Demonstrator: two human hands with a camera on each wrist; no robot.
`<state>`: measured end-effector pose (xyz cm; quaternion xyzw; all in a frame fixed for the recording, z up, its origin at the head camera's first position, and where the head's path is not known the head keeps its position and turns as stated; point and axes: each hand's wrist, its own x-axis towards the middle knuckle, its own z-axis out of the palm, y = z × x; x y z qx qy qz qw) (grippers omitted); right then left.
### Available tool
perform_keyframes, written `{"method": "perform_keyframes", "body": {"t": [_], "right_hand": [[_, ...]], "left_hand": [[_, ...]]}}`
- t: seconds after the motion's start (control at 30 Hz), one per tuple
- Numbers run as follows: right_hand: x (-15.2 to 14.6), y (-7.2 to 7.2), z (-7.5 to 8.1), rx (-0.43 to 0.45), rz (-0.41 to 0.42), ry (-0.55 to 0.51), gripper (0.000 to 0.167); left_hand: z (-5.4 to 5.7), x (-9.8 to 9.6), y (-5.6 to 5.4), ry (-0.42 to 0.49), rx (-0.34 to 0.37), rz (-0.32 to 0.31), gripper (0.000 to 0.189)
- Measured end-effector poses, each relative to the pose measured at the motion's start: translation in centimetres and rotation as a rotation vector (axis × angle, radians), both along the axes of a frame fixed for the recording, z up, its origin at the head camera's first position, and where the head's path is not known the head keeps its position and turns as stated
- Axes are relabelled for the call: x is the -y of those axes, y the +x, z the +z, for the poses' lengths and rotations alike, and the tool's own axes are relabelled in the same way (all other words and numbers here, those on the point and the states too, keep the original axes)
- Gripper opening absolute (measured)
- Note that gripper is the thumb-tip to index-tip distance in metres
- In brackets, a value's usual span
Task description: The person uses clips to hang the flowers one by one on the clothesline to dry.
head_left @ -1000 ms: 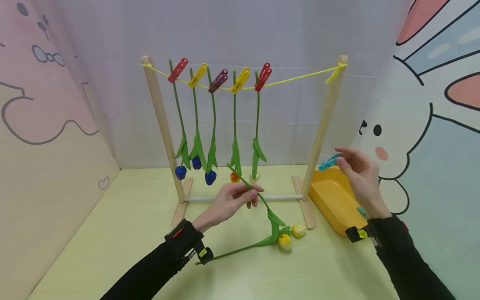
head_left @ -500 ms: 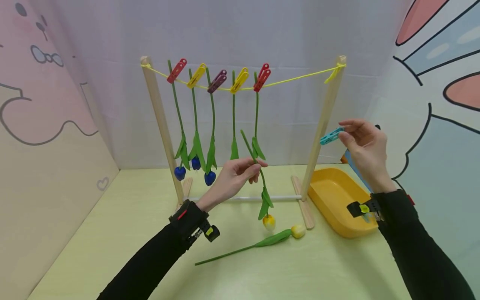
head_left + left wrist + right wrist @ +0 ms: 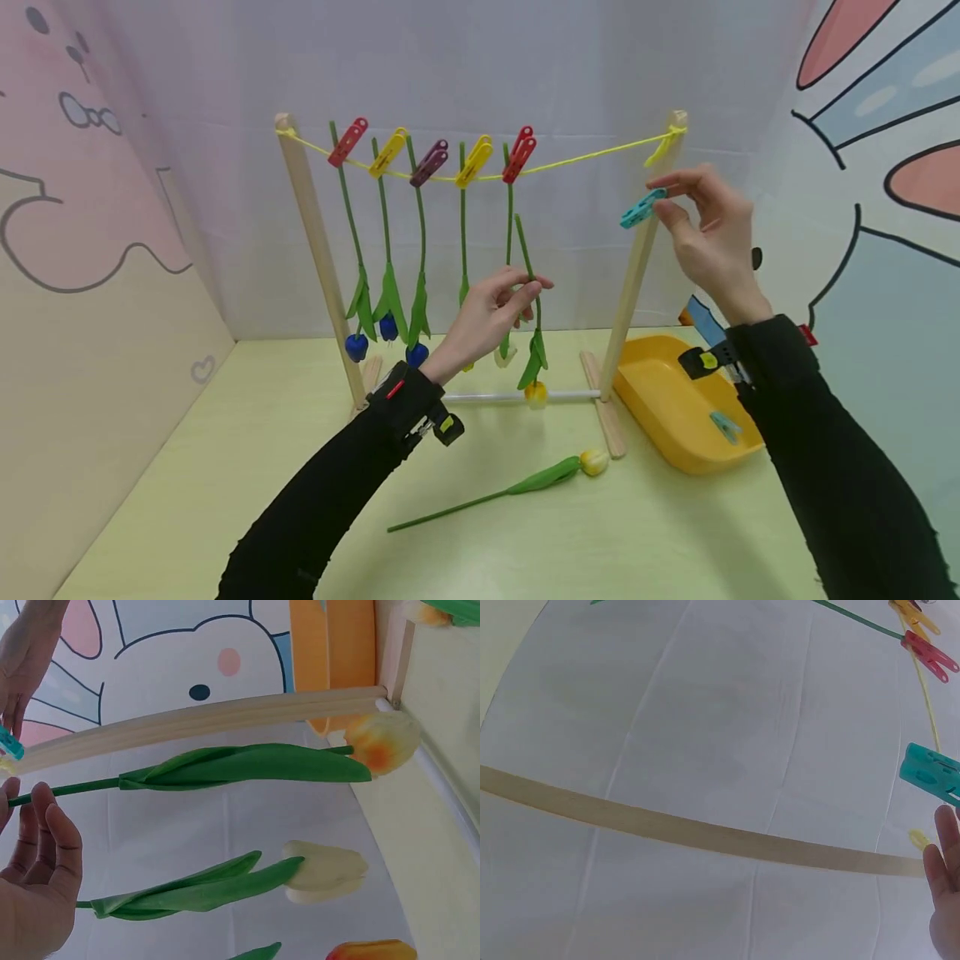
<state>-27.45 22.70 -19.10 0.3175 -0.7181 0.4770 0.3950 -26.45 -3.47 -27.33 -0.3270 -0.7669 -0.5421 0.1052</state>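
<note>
My left hand (image 3: pixel 498 308) pinches the green stem of an artificial tulip (image 3: pixel 255 761), whose yellow-and-white bloom points down. The stem's free end rises above the fingers, below the yellow string (image 3: pixel 585 157). Between the thumb and fingers of my right hand (image 3: pixel 712 237) is a teal clothespin (image 3: pixel 642 208), beside the right post and a little below the string. Several tulips hang upside down on the string's left part, held by red, yellow and purple clothespins. The red clothespin (image 3: pixel 520 155) farthest right holds a white tulip (image 3: pixel 326 871), just behind the held one.
Another yellow-white tulip (image 3: pixel 547 477) lies on the table (image 3: pixel 300 500) in front of the rack. Wooden posts, including the right post (image 3: pixel 628 300), carry the string, with a white crossbar (image 3: pixel 555 395) low between them. A teal clothespin (image 3: pixel 725 427) lies in the yellow basin (image 3: pixel 645 408) at right.
My left hand has lifted the tulip from beside the one on the table up toward the string, and it now hangs bloom down. My right hand has raised the teal clothespin from over the basin.
</note>
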Motion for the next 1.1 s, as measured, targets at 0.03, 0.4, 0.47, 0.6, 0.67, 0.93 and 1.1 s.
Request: {"method": "perform_keyframes", "body": {"t": [0.03, 0.4, 0.47, 0.6, 0.67, 0.93, 1.1], "right_hand": [[0.3, -0.2, 0.4, -0.014, -0.002, 0.010, 0.017], [2.5, -1.3, 3.8, -0.056, -0.006, 0.040, 0.014], [2.8, -1.5, 4.5, -0.055, 0.016, 0.021, 0.015], [3.8, -1.8, 5.8, -0.040, 0.070, -0.005, 0.023], [4.3, -1.9, 6.3, -0.028, 0.076, 0.003, 0.022], [5.6, -2.7, 7.3, 0.016, 0.091, 0.022, 0.020], [5.9, -2.9, 7.5, 0.071, 0.082, 0.048, 0.017]], "left_hand": [[0.2, -0.3, -0.2, 0.008, 0.005, 0.002, 0.028], [2.9, -2.6, -1.9, 0.083, 0.022, 0.053, 0.029], [3.4, -2.9, -2.1, 0.082, 0.023, 0.065, 0.030], [4.2, -3.3, -2.6, 0.075, 0.020, 0.077, 0.030], [4.6, -3.4, -2.9, 0.067, 0.017, 0.090, 0.031], [5.8, -4.0, -3.5, 0.073, 0.072, 0.152, 0.032], [6.2, -4.3, -3.6, 0.104, 0.104, 0.180, 0.032]]}}
